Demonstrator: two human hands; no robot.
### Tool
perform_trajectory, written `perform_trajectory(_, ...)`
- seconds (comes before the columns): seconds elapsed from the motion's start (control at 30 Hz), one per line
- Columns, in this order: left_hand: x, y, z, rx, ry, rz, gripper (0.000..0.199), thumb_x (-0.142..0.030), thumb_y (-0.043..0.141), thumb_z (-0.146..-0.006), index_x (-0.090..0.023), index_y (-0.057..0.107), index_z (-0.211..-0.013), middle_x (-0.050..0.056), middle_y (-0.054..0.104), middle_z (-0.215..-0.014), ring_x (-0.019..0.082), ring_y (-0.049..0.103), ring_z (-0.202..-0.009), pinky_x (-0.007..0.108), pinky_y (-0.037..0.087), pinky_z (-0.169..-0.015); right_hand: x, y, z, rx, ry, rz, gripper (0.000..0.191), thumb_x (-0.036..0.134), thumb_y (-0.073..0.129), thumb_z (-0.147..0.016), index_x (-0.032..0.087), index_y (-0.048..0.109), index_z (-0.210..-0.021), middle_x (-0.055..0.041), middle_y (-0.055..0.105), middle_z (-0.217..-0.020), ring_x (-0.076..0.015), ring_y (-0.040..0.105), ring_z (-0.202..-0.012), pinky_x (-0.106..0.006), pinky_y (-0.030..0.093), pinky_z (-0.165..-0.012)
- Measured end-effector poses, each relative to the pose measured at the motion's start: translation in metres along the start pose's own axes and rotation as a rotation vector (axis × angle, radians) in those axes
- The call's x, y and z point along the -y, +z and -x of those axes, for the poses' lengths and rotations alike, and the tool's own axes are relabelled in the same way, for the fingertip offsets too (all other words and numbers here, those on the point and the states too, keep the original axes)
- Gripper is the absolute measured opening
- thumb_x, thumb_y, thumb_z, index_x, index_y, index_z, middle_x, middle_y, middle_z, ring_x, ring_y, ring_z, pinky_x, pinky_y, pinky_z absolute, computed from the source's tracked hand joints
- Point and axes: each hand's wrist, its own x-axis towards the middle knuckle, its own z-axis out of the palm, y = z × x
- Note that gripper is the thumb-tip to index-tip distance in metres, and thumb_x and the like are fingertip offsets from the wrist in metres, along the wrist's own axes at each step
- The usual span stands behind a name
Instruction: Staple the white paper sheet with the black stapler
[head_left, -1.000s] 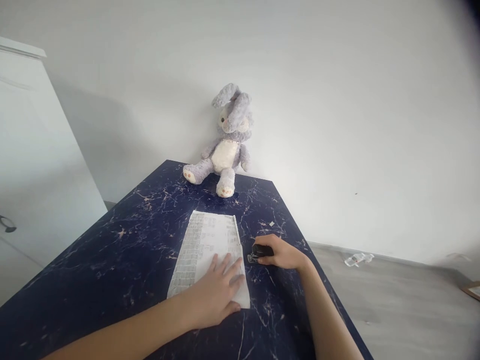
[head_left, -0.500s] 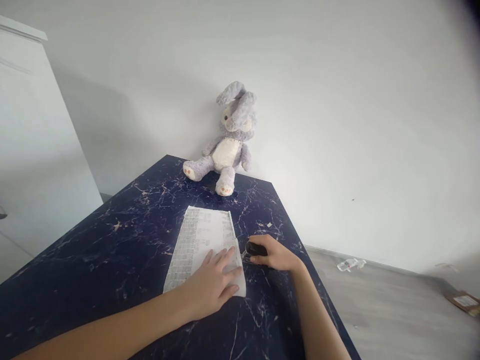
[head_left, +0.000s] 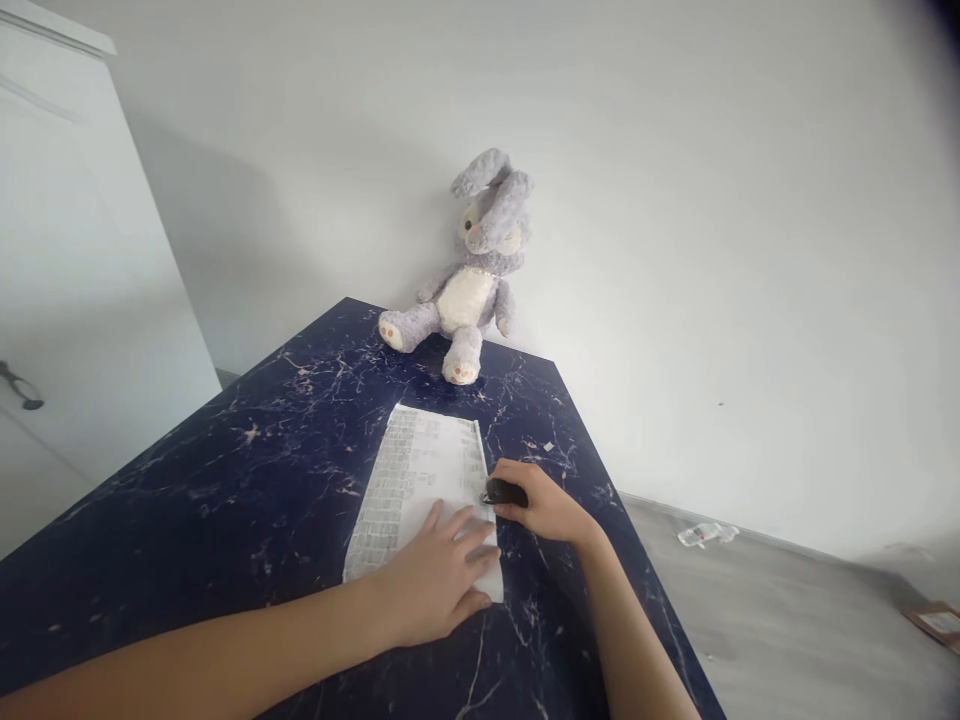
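A printed white paper (head_left: 435, 450) lies on the dark blue marbled table (head_left: 247, 480). My left hand (head_left: 442, 580) rests flat on its lower part, fingers spread. At the paper's right edge, my right hand (head_left: 536, 502) is closed around a small black stapler (head_left: 508, 492), whose front end reaches over the edge of the paper. Part of the stapler is hidden by my fingers.
A grey and white plush rabbit (head_left: 472, 290) sits at the table's far end against the wall. A white cabinet (head_left: 90, 250) stands at the left. On the floor at the right are a clear plastic item (head_left: 707, 534) and a brown object (head_left: 937, 622).
My right hand has brought the black stapler left, from beside the paper onto its right edge. The view has shifted slightly. My left hand stays on the paper.
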Motion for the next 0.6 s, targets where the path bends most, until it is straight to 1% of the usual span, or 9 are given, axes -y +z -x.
perform_trajectory(0.07, 0.000, 0.001, 0.000, -0.002, 0.004, -0.012, 0.051, -0.051, 0.041, -0.102, -0.025, 0.052, -0.144, 0.012, 0.049, -0.151, 0.038, 0.035, -0.143, 0.065, 0.024, -0.114, 0.000, 0.001, -0.002, -0.022, 0.009, -0.029, 0.020, 0.038, 0.064, -0.094, 0.019, 0.065, -0.101, -0.0057, 0.065, -0.099, -0.0206, 0.059, -0.087, -0.032, 0.044, -0.081)
perform_trajectory(0.13, -0.001, 0.002, 0.001, 0.004, 0.006, -0.029, 0.053, -0.052, 0.041, -0.101, -0.024, 0.051, -0.145, 0.014, 0.047, -0.152, 0.039, 0.034, -0.143, 0.066, 0.023, -0.114, 0.000, 0.004, -0.006, -0.086, 0.042, -0.046, 0.031, 0.047, 0.051, -0.101, 0.019, 0.065, -0.099, -0.0064, 0.065, -0.097, -0.0206, 0.059, -0.087, -0.031, 0.044, -0.081)
perform_trajectory(0.2, -0.003, 0.001, 0.001, 0.008, -0.003, -0.041, 0.055, -0.053, 0.041, -0.101, -0.023, 0.050, -0.145, 0.014, 0.046, -0.152, 0.039, 0.034, -0.143, 0.066, 0.023, -0.114, 0.000, 0.011, -0.011, -0.167, 0.118, -0.005, 0.044, 0.051, 0.037, -0.105, 0.020, 0.063, -0.089, -0.0055, 0.065, -0.089, -0.0198, 0.059, -0.084, -0.031, 0.043, -0.078)
perform_trajectory(0.27, -0.006, 0.000, 0.002, 0.013, -0.016, -0.047, 0.055, -0.054, 0.039, -0.101, -0.022, 0.051, -0.144, 0.014, 0.046, -0.153, 0.040, 0.035, -0.141, 0.066, 0.024, -0.113, -0.001, 0.020, -0.016, -0.216, 0.250, 0.082, 0.053, 0.053, 0.029, -0.107, 0.020, 0.059, -0.078, -0.0043, 0.063, -0.080, -0.0193, 0.058, -0.077, -0.030, 0.040, -0.072)
perform_trajectory(0.33, -0.010, 0.000, 0.002, 0.020, -0.022, -0.049, 0.056, -0.055, 0.038, -0.101, -0.020, 0.053, -0.143, 0.015, 0.046, -0.152, 0.041, 0.036, -0.140, 0.068, 0.024, -0.112, 0.000, 0.029, -0.020, -0.224, 0.391, 0.163, 0.056, 0.052, 0.026, -0.107, 0.021, 0.059, -0.074, -0.0045, 0.064, -0.076, -0.0195, 0.059, -0.073, -0.029, 0.037, -0.068)
perform_trajectory(0.4, -0.013, 0.000, 0.002, 0.023, -0.027, -0.043, 0.058, -0.055, 0.036, -0.101, -0.019, 0.053, -0.143, 0.017, 0.046, -0.152, 0.042, 0.036, -0.140, 0.070, 0.025, -0.111, 0.000, 0.037, -0.023, -0.236, 0.490, 0.236, 0.058, 0.048, 0.023, -0.108, 0.021, 0.061, -0.073, -0.0063, 0.066, -0.076, -0.0206, 0.062, -0.072, -0.029, 0.036, -0.066)
perform_trajectory(0.47, -0.014, 0.001, 0.002, 0.021, -0.036, -0.031, 0.058, -0.055, 0.035, -0.102, -0.018, 0.053, -0.143, 0.017, 0.047, -0.151, 0.043, 0.036, -0.140, 0.070, 0.025, -0.110, 0.001, 0.042, -0.025, -0.254, 0.531, 0.308, 0.057, 0.043, 0.023, -0.108, 0.021, 0.062, -0.073, -0.0083, 0.068, -0.079, -0.0218, 0.064, -0.073, -0.030, 0.035, -0.065)
perform_trajectory(0.6, -0.014, 0.006, 0.003, 0.023, -0.039, -0.020, 0.059, -0.056, 0.036, -0.101, -0.019, 0.051, -0.144, 0.018, 0.046, -0.152, 0.043, 0.035, -0.141, 0.070, 0.023, -0.112, 0.005, 0.045, -0.027, -0.243, 0.535, 0.408, 0.054, 0.038, 0.025, -0.108, 0.021, 0.065, -0.075, -0.0106, 0.072, -0.084, -0.0228, 0.067, -0.074, -0.030, 0.037, -0.066)
